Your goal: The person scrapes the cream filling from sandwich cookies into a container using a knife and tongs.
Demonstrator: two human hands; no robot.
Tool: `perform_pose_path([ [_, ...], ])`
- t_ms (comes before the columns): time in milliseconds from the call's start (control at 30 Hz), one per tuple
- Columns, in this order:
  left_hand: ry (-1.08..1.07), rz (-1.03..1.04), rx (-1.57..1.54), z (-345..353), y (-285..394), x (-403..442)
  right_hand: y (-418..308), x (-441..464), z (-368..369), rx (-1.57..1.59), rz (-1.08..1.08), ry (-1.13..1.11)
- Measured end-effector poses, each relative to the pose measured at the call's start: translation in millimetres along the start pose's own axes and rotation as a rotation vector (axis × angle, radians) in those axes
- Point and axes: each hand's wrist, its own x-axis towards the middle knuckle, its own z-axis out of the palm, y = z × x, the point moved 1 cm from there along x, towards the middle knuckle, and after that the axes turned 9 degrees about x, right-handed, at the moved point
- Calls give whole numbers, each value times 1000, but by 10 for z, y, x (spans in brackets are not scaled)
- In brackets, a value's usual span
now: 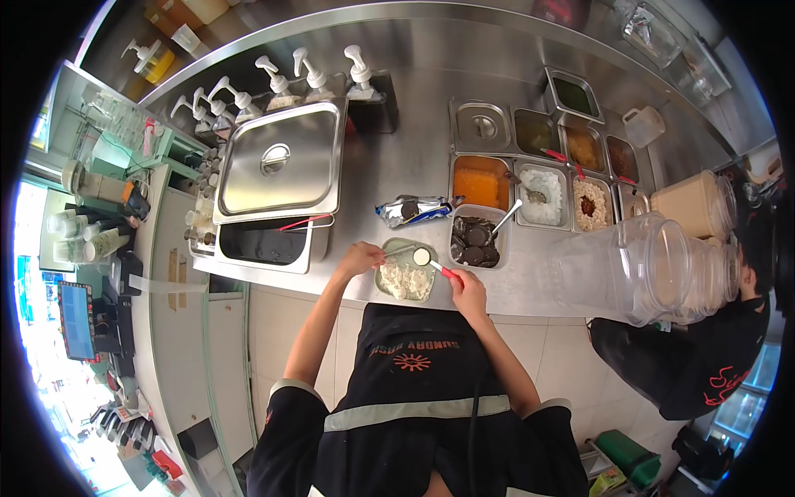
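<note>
A small greenish tray lies at the counter's front edge with lumps of white cream in it. My right hand is closed round the red handle of a small tool, whose pale end points into the tray. At that end is a round, cream-coloured disc with a dark rim; whether they touch is unclear. My left hand is pinched at the tray's left edge, beside a thin pale strip; what its fingers hold is too small to tell. Just beyond sits a tub of dark sandwich cookies.
An opened blue cookie packet lies behind the tray. Metal pans of toppings stand right, near large clear plastic containers. A lidded steel pan and pump bottles are left and behind. Another person is low at right.
</note>
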Motion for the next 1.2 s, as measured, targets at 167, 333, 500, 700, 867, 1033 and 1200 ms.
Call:
perform_pose_path([
  [167, -26, 96, 61, -1, -107, 92, 13, 22, 15, 21, -69, 16],
  [333, -54, 110, 73, -17, -127, 122, 4, 38, 17, 19, -62, -1],
  [500, -62, 156, 39, -19, -194, 166, 12, 51, 14, 12, -86, 11],
  [700, -56, 107, 54, -49, -150, 133, 53, 52, 24, 4, -94, 15],
  [867, -60, 102, 64, -79, -127, 108, 51, 53, 21, 8, -90, 3],
  [1033, -43, 106, 149, -126, -110, 70, 50, 52, 16, 1, -98, 5],
  [1200, -10, 90, 164, -135, -91, 36, 28, 54, 5, 20, -113, -1],
])
